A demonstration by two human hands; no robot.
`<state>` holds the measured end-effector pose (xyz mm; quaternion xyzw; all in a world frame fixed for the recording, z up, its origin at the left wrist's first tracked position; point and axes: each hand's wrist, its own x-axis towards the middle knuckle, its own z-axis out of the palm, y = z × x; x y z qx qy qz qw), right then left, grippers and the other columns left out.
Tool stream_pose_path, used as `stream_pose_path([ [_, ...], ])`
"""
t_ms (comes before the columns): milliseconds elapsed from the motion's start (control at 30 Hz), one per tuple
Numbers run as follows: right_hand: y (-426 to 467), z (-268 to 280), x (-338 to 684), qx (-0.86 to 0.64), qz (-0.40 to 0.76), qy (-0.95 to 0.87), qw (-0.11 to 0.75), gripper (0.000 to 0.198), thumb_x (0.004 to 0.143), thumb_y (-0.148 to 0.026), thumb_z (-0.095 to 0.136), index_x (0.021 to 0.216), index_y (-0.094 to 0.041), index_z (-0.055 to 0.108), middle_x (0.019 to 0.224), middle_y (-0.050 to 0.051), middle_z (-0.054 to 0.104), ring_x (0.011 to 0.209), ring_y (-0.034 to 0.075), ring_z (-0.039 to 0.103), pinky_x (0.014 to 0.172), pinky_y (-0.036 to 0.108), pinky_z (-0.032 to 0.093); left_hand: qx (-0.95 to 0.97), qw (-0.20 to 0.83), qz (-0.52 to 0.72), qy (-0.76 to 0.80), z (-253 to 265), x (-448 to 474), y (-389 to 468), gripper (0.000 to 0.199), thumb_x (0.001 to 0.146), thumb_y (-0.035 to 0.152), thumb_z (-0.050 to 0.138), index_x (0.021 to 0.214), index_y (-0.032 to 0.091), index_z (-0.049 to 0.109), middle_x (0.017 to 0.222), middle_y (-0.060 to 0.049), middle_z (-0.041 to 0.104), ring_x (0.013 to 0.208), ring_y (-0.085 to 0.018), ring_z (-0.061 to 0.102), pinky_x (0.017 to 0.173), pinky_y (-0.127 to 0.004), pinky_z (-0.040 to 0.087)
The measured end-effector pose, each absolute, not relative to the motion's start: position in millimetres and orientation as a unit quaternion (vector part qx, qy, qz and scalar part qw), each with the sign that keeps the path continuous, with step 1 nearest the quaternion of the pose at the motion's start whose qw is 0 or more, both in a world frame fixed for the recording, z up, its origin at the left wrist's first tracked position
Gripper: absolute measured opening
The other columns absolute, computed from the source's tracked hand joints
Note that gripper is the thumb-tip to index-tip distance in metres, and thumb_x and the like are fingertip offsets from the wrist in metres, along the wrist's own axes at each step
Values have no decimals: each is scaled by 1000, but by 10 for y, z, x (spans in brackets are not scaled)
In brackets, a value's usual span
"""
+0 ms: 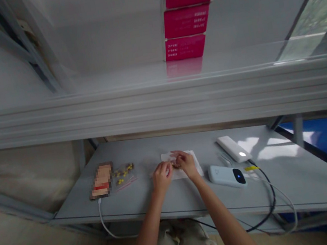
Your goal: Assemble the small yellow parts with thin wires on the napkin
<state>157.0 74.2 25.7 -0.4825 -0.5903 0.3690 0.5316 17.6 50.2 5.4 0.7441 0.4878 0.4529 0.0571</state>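
Note:
My left hand point(161, 175) and my right hand point(185, 163) meet over a white sheet point(195, 164) on the grey table point(163, 197). Both hands have curled fingers that pinch a small brownish item point(175, 164) between them; it is too small and blurred to identify. A clear bag with small yellow pieces point(123, 173) lies to the left of my left hand.
A phone point(101, 181) with a white cable lies at the left. Two white power banks point(227, 175) point(233, 148) with cables sit at the right. A blurred shelf edge point(161, 106) crosses above, with pink boxes point(185, 21) stacked on it.

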Motion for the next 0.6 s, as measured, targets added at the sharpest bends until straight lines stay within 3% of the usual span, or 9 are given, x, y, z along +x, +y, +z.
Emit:
stream_pose_path([
  [167,824,181,1632,-425,444,-496,614,33,72,-31,52,102,-18,61,96,8,68,80,20,66,71,34,53,613,289,501,539,28,132,697,47,87,47,30,75,15,63,62,-5,61,55,-14,55,56,-25,42],
  [233,817,154,1611,-403,463,-480,627,33,71,-32,56,101,-19,61,95,8,69,82,21,66,74,35,52,543,409,537,500,13,162,783,48,82,54,37,87,14,62,72,-8,65,60,-14,58,55,-25,44],
  [333,791,113,1577,-397,469,-471,633,35,70,-34,58,101,-19,62,94,8,69,84,21,65,76,35,51,428,531,592,428,13,225,883,50,71,51,57,107,17,54,87,-8,67,74,-16,64,66,-26,48],
  [433,761,54,1582,-411,447,-476,636,36,71,-35,56,103,-19,62,100,8,67,93,22,62,82,35,49,379,538,628,415,40,244,975,53,62,39,69,108,19,51,84,-4,67,75,-14,64,72,-26,48],
  [600,694,-38,1639,-427,422,-486,636,41,80,-37,41,113,-21,58,115,6,61,105,20,56,91,37,44,424,426,659,451,129,193,1162,32,58,28,70,85,15,59,74,-3,64,68,-13,61,67,-25,47],
])
